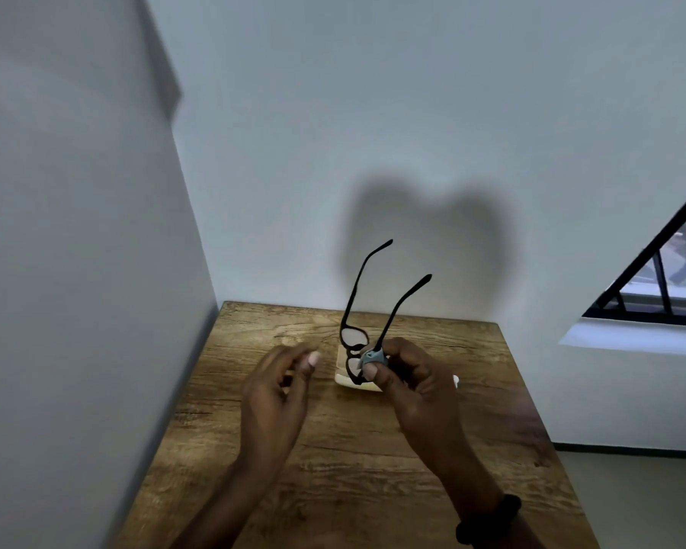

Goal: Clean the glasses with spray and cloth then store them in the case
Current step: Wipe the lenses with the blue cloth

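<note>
Glasses (pixel 367 330) are up off the wooden table (pixel 333 469), temples open and pointing up toward the wall. Starting at the left, the left hand (pixel 276 394) hovers just beside them with loosely curled fingers, grasping nothing. Moving right, the right hand (pixel 406 380) pinches the lower lens through a small blue-grey cloth (pixel 372 357), thumb in front. Beneath the frame a pale, flat thing, likely the case (pixel 347 380), lies on the table; something white (pixel 455 380) peeks out behind the right hand, perhaps the spray. Wiping looks to be the step in hand. Next, the other lens probably needs rubbing, with the left hand steadying the frame.
</note>
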`<state>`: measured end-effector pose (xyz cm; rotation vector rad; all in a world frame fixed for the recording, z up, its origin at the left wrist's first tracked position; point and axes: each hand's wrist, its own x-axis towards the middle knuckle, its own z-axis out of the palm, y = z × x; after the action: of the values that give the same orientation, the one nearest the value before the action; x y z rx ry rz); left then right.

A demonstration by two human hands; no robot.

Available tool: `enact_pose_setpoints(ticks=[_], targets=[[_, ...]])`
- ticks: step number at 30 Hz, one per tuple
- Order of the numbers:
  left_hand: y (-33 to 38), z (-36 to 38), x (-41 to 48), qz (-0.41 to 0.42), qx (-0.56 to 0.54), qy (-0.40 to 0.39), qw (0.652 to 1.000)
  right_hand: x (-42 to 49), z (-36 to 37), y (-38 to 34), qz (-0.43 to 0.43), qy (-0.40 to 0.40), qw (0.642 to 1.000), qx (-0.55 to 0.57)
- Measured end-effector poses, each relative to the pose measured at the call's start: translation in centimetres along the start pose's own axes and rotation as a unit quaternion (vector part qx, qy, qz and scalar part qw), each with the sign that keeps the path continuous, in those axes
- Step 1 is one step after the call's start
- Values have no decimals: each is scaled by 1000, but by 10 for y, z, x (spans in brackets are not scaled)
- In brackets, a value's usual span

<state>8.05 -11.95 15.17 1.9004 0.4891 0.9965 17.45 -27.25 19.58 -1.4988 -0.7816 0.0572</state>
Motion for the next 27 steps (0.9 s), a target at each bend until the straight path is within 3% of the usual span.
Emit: enact_pose_setpoints(ticks=[3,6,9,16,22,27], targets=[[-10,-4,26,-174,-99,-10,980,-1,-12,-11,54,-47,991,117],[-10,-13,48,-294,-192,-129,927,-2,-18,-19,70,-92,975,188],[-13,-23,57,-324,-242,-213,889,-1,-22,-22,75,-102,968,215],[-19,-36,56,-367,-302,-226,850,4,-29,-16,110,-82,965,224],[-7,-37,53,-325,-332,-150,873,3,-30,-2,167,-9,966,195],[3,-38,52,-256,-268,-15,929,-1,-22,8,273,133,933,191]])
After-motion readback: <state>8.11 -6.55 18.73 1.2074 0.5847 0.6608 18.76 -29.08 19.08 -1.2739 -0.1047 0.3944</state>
